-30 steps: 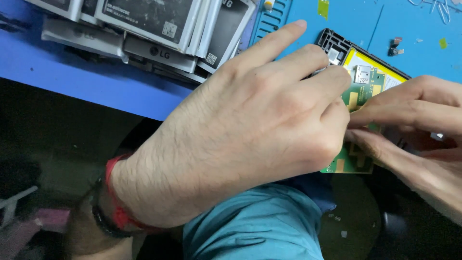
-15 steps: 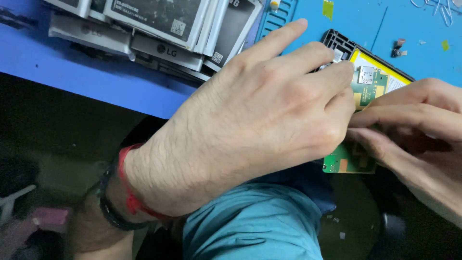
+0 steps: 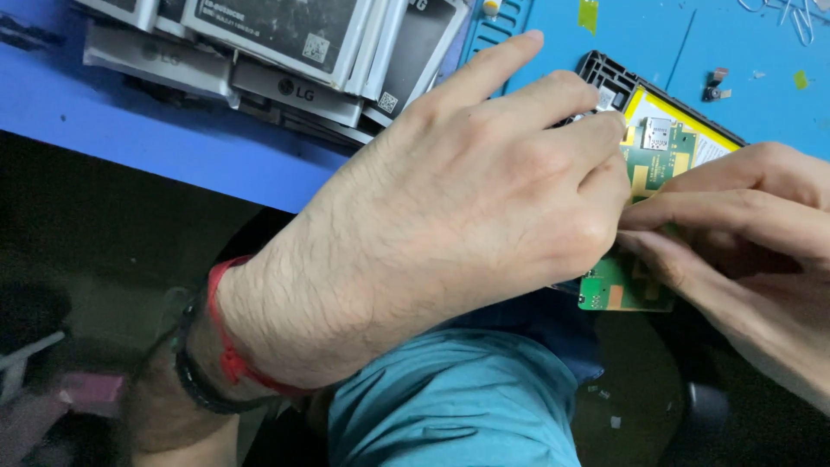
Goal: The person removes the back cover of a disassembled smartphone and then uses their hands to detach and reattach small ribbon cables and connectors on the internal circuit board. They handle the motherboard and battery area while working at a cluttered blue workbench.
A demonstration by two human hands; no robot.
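I see the left hand [image 3: 467, 199] laid knuckles-up over the left half of an opened phone [image 3: 683, 138], fingers curled narrow and pressed together on the device, index finger extended straight toward the mat. The phone is a flat rectangular unit with a black ribbed plastic frame, a glossy yellow panel and a matte green circuit board [image 3: 627, 290] carrying gold contact pads and a small square metal shield. It lies at the front edge of the blue work mat [image 3: 752, 52], its lower end overhanging the edge.

The right hand [image 3: 743, 233] comes in from the right, fingers bunched tight against the board's right side, touching the left hand's fingertips. I cannot tell whether it pinches any part.

At upper left, a loose pile of flat grey batteries [image 3: 285, 43] rests on the smooth blue tabletop [image 3: 130, 121]. A small metal bracket [image 3: 716, 85] lies on the mat, well apart from the phone. A red thread band [image 3: 226, 333] and a black band circle the left wrist.
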